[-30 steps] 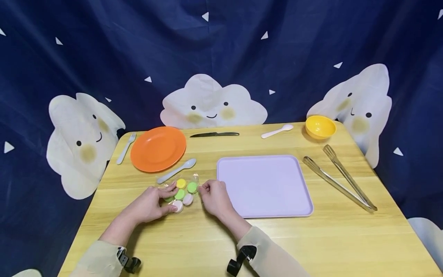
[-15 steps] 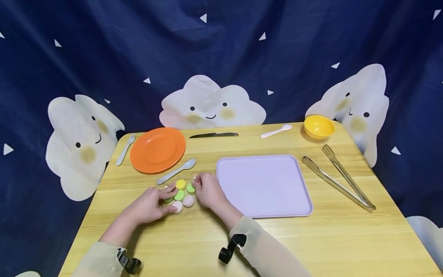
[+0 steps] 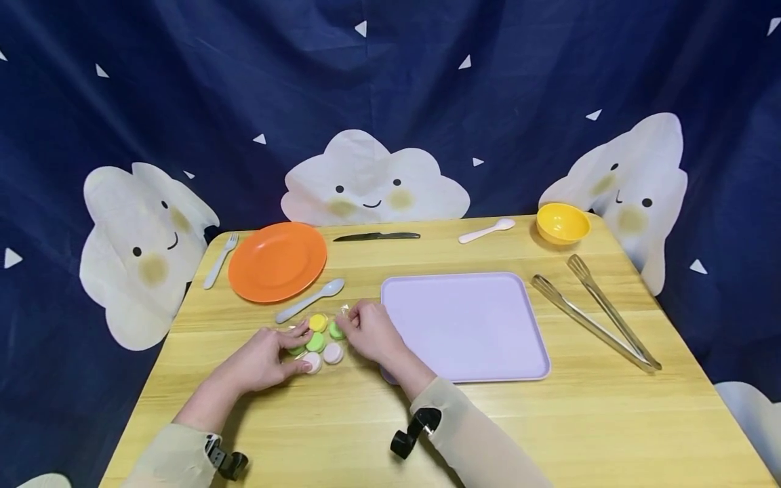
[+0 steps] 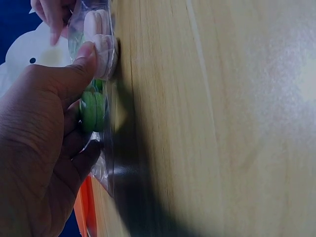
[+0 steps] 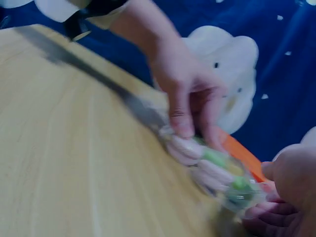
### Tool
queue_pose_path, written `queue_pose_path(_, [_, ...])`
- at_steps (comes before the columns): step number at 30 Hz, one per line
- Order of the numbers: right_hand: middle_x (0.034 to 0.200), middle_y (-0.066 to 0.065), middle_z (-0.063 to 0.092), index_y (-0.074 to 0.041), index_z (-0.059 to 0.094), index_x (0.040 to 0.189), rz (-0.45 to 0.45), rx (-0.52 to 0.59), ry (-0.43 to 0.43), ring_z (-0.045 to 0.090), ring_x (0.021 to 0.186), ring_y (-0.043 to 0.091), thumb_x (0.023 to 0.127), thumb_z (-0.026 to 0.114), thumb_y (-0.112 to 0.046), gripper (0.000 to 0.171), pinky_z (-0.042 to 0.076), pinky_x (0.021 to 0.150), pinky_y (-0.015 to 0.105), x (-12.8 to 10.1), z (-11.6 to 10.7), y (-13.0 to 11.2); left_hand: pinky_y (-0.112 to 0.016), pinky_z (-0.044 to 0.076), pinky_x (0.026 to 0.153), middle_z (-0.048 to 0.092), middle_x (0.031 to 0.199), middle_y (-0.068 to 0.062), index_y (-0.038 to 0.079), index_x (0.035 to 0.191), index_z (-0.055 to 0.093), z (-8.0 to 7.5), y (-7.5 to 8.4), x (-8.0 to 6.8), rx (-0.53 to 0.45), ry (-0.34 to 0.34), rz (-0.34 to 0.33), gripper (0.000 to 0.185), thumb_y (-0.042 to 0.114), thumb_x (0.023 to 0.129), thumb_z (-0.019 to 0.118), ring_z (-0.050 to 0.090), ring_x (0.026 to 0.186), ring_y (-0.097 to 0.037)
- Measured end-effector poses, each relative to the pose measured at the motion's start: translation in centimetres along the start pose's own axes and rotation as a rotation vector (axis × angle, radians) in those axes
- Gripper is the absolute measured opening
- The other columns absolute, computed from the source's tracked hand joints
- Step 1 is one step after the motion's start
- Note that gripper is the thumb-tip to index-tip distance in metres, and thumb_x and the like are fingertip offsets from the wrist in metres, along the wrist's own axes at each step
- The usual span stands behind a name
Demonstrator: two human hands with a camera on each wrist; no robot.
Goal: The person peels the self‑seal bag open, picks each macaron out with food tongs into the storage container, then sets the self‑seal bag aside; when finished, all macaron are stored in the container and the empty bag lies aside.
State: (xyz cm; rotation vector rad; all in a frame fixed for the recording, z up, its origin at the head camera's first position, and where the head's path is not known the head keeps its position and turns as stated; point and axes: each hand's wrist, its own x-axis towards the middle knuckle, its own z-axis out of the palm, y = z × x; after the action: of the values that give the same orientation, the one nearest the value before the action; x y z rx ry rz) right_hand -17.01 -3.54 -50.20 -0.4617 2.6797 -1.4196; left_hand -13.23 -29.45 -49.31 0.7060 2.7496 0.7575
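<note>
Object in hand: clear bag of macarons [image 3: 320, 341], lying on the wooden table [image 3: 549, 420] at lower centre-left of the head view, between the grey spoon [image 3: 310, 301] above it and the near table edge, just left of the lilac tray [image 3: 470, 325].

Left hand [image 3: 262, 359]: thumb and fingers curled over the bag's left end, thumb tip pressed on a pink macaron [image 4: 101, 49], pinning the bag to the table.

Right hand [image 3: 366, 332]: fingertips bunched, pinching the plastic at the bag's upper right corner.

Risk, crushing: the thumb bears directly on a shell; harder pressure would likely crack it.

Risk, spilling: a sharp pull at the pinched corner could tear the film suddenly and scatter macarons over the table.

Risk, slipping: thin, glossy film may slide out of the pinch.

Head view only: the full layout, including orange plate [image 3: 277, 261], yellow bowl [image 3: 563, 222] and tongs [image 3: 594, 312].

Left wrist view only: thumb contact on the shell and a green macaron [image 4: 91, 111] standing on edge inside the film.

Right wrist view: blurred; it shows the bag [image 5: 217, 173] from table level, but the right fingertips' grip is not clear.
</note>
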Motion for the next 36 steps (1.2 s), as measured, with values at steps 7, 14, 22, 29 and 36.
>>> queue_pose_path(7, [0.076,-0.004,0.063,-0.010,0.069,0.085,0.020,-0.049,-0.002,0.060,0.069,0.009,0.101,0.073,-0.010,0.016,0.053,0.064,0.025,-0.1,1.2,-0.2,-0.055,0.041,0.115,0.053,0.150,-0.012,0.007,0.140,0.065,0.1,-0.3,-0.1,-0.006,0.014,0.003,0.067,0.042,0.088,0.088,0.048,0.141,-0.034])
queue_pose_path(14, [0.068,-0.003,0.062,-0.005,0.069,0.085,0.117,0.072,0.129,0.061,0.060,0.009,0.104,0.065,-0.006,0.020,0.055,0.059,0.026,-0.5,0.9,0.1,-0.059,0.036,0.118,0.049,0.153,-0.010,0.008,0.142,0.064,0.1,-0.1,0.0,0.006,0.006,-0.031,0.067,0.041,0.088,0.088,0.044,0.144,-0.035])
queue_pose_path(22, [0.076,0.000,0.065,0.001,0.069,0.099,0.012,0.024,0.143,0.063,0.066,0.010,0.095,0.071,0.001,0.004,0.056,0.060,0.023,-0.4,0.2,0.5,-0.061,0.036,0.117,0.051,0.153,-0.013,0.006,0.141,0.065,0.1,0.0,-0.1,0.001,0.007,-0.024,0.066,0.040,0.089,0.088,0.044,0.143,-0.039])
queue_pose_path(29, [0.128,0.013,0.065,-0.002,0.066,0.126,-0.319,-0.373,0.055,0.063,0.118,0.025,0.093,0.082,-0.013,0.039,0.052,0.105,0.038,-0.5,-1.3,1.4,-0.060,0.038,0.117,0.054,0.151,-0.014,0.006,0.140,0.066,0.2,0.1,-0.2,0.000,0.013,-0.021,0.065,0.037,0.088,0.089,0.048,0.141,-0.035])
queue_pose_path(36, [0.156,0.008,0.053,-0.008,0.060,0.148,-0.429,-0.769,-0.249,0.046,0.146,0.025,0.103,0.066,-0.053,0.064,0.030,0.123,0.056,-1.2,-2.3,1.8,-0.063,0.036,0.117,0.052,0.153,-0.012,0.007,0.142,0.065,0.3,0.0,-0.3,-0.003,0.011,-0.033,0.066,0.040,0.090,0.087,0.047,0.142,-0.036])
